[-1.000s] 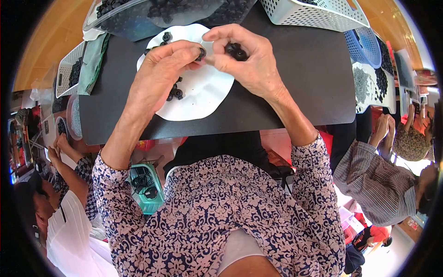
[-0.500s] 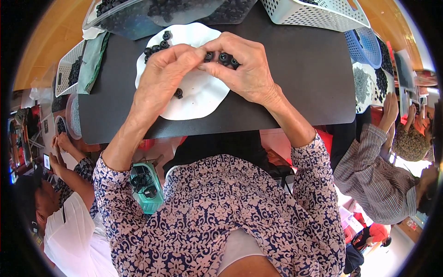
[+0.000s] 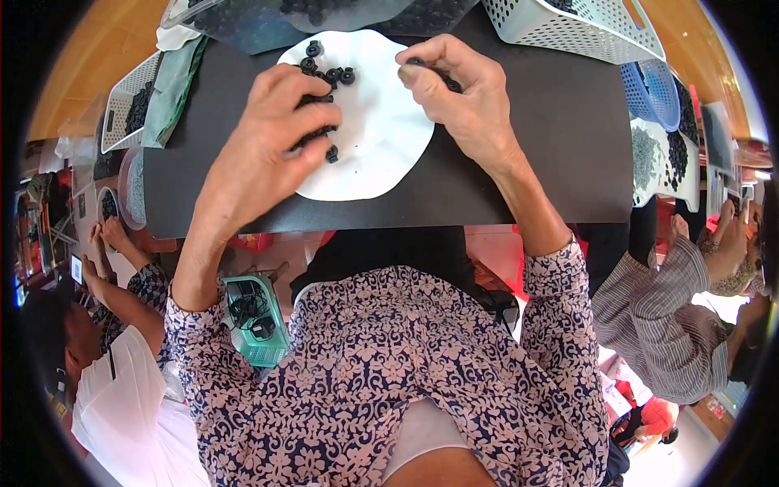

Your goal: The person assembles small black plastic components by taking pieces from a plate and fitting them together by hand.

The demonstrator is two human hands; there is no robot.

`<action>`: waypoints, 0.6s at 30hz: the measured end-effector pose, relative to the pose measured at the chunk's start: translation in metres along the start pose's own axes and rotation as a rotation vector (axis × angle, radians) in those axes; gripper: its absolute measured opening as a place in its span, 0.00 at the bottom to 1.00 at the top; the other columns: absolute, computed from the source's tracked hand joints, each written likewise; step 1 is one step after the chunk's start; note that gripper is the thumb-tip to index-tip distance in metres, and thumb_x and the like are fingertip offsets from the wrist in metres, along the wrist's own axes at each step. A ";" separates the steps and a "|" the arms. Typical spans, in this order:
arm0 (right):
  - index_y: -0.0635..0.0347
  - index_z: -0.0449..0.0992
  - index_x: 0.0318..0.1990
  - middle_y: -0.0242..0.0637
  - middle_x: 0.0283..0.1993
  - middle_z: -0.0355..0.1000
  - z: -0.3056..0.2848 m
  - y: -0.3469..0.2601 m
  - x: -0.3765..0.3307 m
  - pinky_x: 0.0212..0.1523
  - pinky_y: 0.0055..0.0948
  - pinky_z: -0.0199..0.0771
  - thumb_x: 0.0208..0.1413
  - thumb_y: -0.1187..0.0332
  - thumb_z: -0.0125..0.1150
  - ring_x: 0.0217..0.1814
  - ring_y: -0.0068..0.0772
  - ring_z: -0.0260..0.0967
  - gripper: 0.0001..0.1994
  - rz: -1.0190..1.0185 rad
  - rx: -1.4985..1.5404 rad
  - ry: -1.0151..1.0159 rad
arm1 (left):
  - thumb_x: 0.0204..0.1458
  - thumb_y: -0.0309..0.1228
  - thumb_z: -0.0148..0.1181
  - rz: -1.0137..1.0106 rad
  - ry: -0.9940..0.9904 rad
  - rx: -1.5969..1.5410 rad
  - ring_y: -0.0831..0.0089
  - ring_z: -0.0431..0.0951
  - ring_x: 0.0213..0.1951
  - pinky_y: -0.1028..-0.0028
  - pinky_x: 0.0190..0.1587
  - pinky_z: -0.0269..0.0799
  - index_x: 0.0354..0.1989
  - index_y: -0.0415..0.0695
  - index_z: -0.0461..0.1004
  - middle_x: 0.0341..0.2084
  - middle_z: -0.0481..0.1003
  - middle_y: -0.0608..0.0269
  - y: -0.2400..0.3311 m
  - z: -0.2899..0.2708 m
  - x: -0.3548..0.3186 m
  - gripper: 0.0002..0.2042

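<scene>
Navy-and-white floral blouse [image 3: 389,365] — cuffed sleeves

A clear plastic bag [image 3: 268,20] of small dark pieces lies at the far edge of the black worktop [image 3: 527,154], and a small lit screen [image 3: 75,269] shows at the left rim.

A white perforated basket [image 3: 568,24] stands at the black table's [image 3: 535,162] far edge, a blue basket [image 3: 653,89] just right of it. A teal box [image 3: 253,321] sits below the table, and a striped sleeve [image 3: 657,316] shows at the right
</scene>
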State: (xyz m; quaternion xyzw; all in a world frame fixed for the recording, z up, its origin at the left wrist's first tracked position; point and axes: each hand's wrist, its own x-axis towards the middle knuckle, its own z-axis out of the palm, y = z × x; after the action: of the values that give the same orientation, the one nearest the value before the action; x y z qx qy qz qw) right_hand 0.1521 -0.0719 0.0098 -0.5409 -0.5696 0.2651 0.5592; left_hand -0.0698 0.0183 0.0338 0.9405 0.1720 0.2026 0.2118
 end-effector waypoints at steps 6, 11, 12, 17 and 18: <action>0.65 0.73 0.41 0.31 0.35 0.70 -0.007 0.001 0.000 0.20 0.12 0.53 0.57 0.73 0.55 0.25 0.10 0.57 0.07 0.303 0.629 -0.161 | 0.42 0.21 0.61 -0.044 -0.300 0.200 0.51 0.55 0.63 0.58 0.60 0.61 0.40 0.43 0.74 0.54 0.64 0.57 0.012 0.005 0.000 0.13; 0.66 0.73 0.40 0.30 0.33 0.69 -0.005 0.000 0.001 0.20 0.12 0.52 0.58 0.74 0.54 0.25 0.10 0.56 0.06 0.281 0.560 -0.170 | 0.44 0.22 0.61 -0.003 -0.237 0.181 0.52 0.58 0.60 0.58 0.59 0.62 0.40 0.41 0.75 0.50 0.67 0.57 -0.002 0.019 0.008 0.12; 0.66 0.74 0.40 0.29 0.32 0.69 -0.005 -0.001 0.001 0.20 0.12 0.52 0.58 0.74 0.53 0.25 0.10 0.56 0.06 0.268 0.556 -0.183 | 0.44 0.23 0.62 0.020 -0.182 0.153 0.53 0.61 0.58 0.59 0.59 0.63 0.40 0.40 0.76 0.47 0.68 0.55 -0.003 0.020 0.010 0.12; 0.64 0.77 0.40 0.25 0.29 0.69 0.000 0.005 0.002 0.23 0.15 0.59 0.55 0.75 0.57 0.26 0.12 0.60 0.07 0.120 0.331 -0.110 | 0.48 0.24 0.61 -0.188 0.012 -0.349 0.68 0.71 0.46 0.71 0.50 0.67 0.41 0.39 0.75 0.36 0.74 0.62 0.008 0.027 0.017 0.11; 0.63 0.77 0.41 0.24 0.28 0.69 0.001 0.007 0.002 0.24 0.16 0.62 0.53 0.75 0.59 0.27 0.13 0.61 0.08 -0.015 0.128 -0.044 | 0.50 0.26 0.61 -0.347 0.100 -0.586 0.74 0.73 0.41 0.75 0.46 0.68 0.42 0.38 0.75 0.33 0.75 0.65 0.009 0.029 0.016 0.11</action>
State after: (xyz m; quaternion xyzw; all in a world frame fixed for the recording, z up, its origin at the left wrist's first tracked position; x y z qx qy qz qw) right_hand 0.1534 -0.0679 0.0040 -0.4937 -0.5678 0.3085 0.5820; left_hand -0.0406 0.0076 0.0188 0.7853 0.2742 0.2503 0.4955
